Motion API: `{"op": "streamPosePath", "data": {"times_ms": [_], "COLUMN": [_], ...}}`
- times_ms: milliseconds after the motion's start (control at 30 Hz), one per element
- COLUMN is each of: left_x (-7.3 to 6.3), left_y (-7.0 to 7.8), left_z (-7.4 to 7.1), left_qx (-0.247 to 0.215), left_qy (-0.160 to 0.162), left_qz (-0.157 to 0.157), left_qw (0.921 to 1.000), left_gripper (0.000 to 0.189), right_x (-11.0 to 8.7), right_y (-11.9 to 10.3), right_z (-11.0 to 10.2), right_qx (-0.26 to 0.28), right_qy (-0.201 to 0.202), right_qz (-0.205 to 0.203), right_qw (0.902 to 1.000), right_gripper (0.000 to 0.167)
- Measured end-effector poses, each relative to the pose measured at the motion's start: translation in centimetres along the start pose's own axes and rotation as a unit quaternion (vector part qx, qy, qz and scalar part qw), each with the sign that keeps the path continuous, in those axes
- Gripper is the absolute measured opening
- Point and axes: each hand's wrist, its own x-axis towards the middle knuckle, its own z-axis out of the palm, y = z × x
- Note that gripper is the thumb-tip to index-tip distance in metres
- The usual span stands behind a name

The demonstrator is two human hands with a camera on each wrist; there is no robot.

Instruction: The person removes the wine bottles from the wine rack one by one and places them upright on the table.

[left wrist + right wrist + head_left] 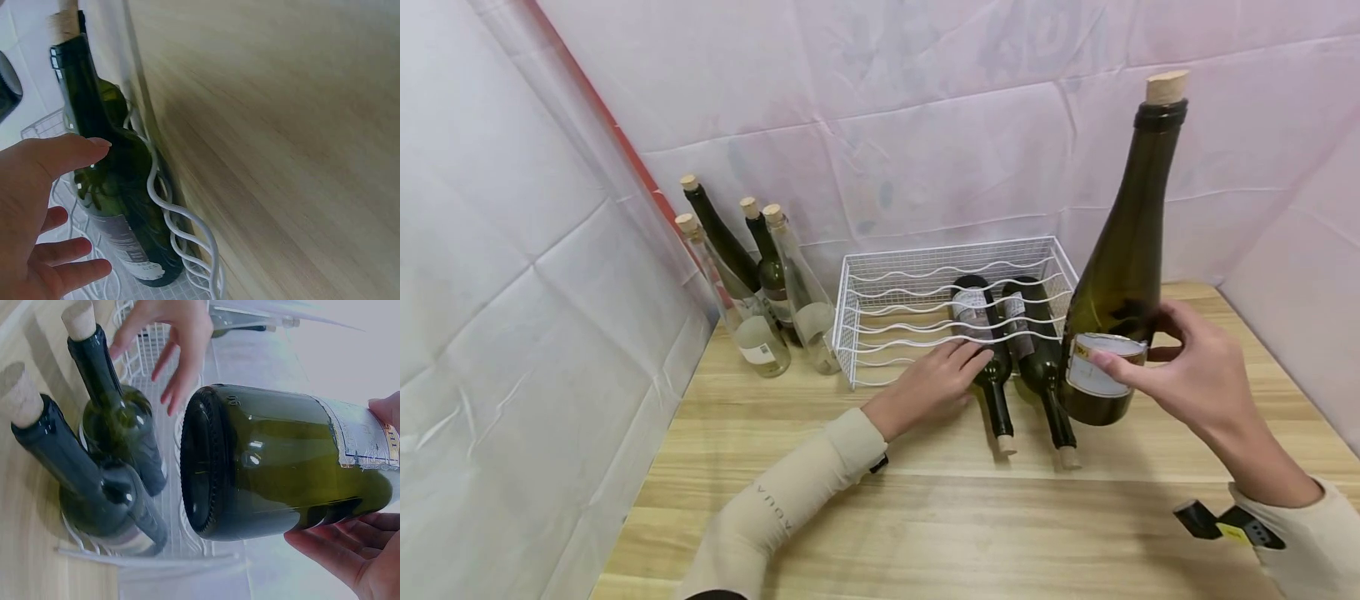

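My right hand point(1198, 371) grips a tall green wine bottle point(1123, 250) round its labelled lower part. The bottle is raised upright in front of the rack's right end, its cork at the top. The left hand point(936, 383) is at the front of the white wire wine rack point(850, 333), beside a dark wine bottle point(997, 400) lying in it. In the left wrist view its thumb point(81, 153) overlaps that bottle's shoulder, with the other fingers spread. A second dark wine bottle point(1048, 375) lies alongside to the right. Both lying bottles have corked necks pointing toward me.
Several corked bottles stand grouped left of the rack, among them a clear bottle point(756, 333) and a dark green bottle point(722, 233). The rack stands on a wooden table point(925, 533) close to the white sheet wall point(925, 150) behind it.
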Motion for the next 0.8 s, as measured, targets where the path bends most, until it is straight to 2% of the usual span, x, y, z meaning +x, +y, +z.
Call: {"op": "streamPosePath", "data": {"times_ms": [233, 367, 467, 600, 800], "left_x": [0.5, 1.0, 1.2, 1.4, 1.8], "left_y": [0.1, 0.2, 0.3, 0.5, 0.5], "left_z": [1.1, 1.8, 2.1, 2.4, 2.7], "left_qx": [0.016, 0.023, 0.036, 0.052, 0.039], "left_qy": [0.002, 0.01, 0.004, -0.01, -0.017], "left_qz": [-0.009, -0.009, -0.006, -0.008, -0.014], "left_qw": [0.9998, 0.9996, 0.9993, 0.9986, 0.999], "left_gripper": [0.074, 0.07, 0.068, 0.069, 0.07], "right_x": [0.4, 0.5, 0.5, 0.7, 1.3], "right_y": [0.8, 1.5, 2.2, 3.1, 4.6], "right_z": [-1.3, -2.3, -2.9, -3.3, -3.6], "right_qx": [0.02, 0.02, 0.01, 0.005, -0.008], "right_qy": [0.029, 0.04, 0.053, 0.073, 0.102], "right_qz": [-0.015, 0.007, 0.024, 0.027, 0.034], "right_qw": [0.9993, 0.999, 0.9983, 0.997, 0.9942], "right_gripper": [0.068, 0.066, 0.064, 0.063, 0.064]}}
